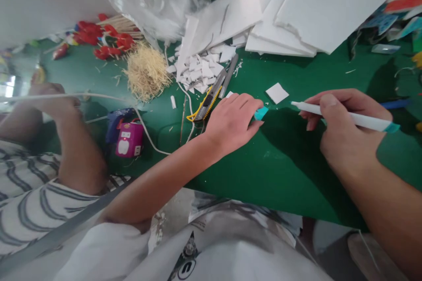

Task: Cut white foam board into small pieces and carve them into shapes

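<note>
I see white pen level in my right fingers; teal cap at my left fingertips.

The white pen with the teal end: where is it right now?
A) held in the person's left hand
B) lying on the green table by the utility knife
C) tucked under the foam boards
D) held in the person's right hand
D: the right hand grips the white pen above the green table, while the left hand rests on the table with a small teal cap at its fingertips.
</note>
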The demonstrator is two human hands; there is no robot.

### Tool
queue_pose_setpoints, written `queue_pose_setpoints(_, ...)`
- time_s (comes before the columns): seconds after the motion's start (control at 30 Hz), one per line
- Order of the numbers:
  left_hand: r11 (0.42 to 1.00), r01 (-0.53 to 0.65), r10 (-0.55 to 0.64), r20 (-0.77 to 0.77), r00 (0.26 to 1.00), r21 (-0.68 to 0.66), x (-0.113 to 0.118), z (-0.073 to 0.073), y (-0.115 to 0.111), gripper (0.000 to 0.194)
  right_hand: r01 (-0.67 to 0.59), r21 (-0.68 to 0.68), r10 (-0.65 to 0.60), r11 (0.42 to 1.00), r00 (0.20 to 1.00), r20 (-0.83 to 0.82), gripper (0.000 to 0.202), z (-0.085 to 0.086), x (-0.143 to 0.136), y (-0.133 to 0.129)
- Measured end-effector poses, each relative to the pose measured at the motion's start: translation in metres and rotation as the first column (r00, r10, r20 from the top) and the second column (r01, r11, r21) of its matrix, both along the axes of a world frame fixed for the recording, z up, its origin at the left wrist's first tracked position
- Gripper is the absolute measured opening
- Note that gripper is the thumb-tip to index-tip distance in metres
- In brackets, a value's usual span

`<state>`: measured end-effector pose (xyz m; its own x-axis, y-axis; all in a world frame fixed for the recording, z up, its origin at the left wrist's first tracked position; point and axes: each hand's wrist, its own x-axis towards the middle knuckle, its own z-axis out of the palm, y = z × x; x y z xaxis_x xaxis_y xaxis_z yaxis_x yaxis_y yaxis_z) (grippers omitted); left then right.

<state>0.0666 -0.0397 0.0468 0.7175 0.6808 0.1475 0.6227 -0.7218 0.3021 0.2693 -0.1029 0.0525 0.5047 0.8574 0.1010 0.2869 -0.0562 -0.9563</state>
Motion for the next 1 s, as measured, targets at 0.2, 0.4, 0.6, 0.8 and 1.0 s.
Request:
queue_pose_setpoints(0.2, 0.992, -0.015, 0.005, -0.085, 0.996, -0.127, 0.022, 0.005, 0.018, 0.020, 0.030, -0.046, -0.033, 0.998, 0.998, -0.057, 0.017, 0.004, 0.001, 0.005)
queue_pose_setpoints(0.4, 0.969, -0.227, 0.199, -0.235, 0.951, -0.095, 0.017, 0.019, 0.049, 0.021, 0.007, -0.092, -0.015, 0.996, 0.996, -0.088, 0.013, 0.007, 0.002, 0.008)
queue_pose_setpoints(0.6, 0.952, -0.306, 0.285, -0.307, 0.908, -0.021, 0.011, 0.029, 0.065, 0.022, -0.029, -0.158, 0.013, 0.987, 0.995, -0.098, 0.013, 0.014, 0.005, 0.011)
queue_pose_setpoints(0.8, 0.989, 0.066, -0.090, -0.187, 0.978, -0.131, 0.031, 0.022, 0.022, 0.024, -0.017, -0.107, 0.003, 0.994, 0.992, -0.127, 0.011, 0.015, 0.008, 0.009)
queue_pose_setpoints(1.0, 0.994, 0.016, -0.037, -0.194, 0.980, -0.111, 0.028, 0.010, 0.025, 0.023, -0.015, -0.126, -0.001, 0.992, 0.992, -0.123, 0.010, 0.016, 0.007, 0.008)
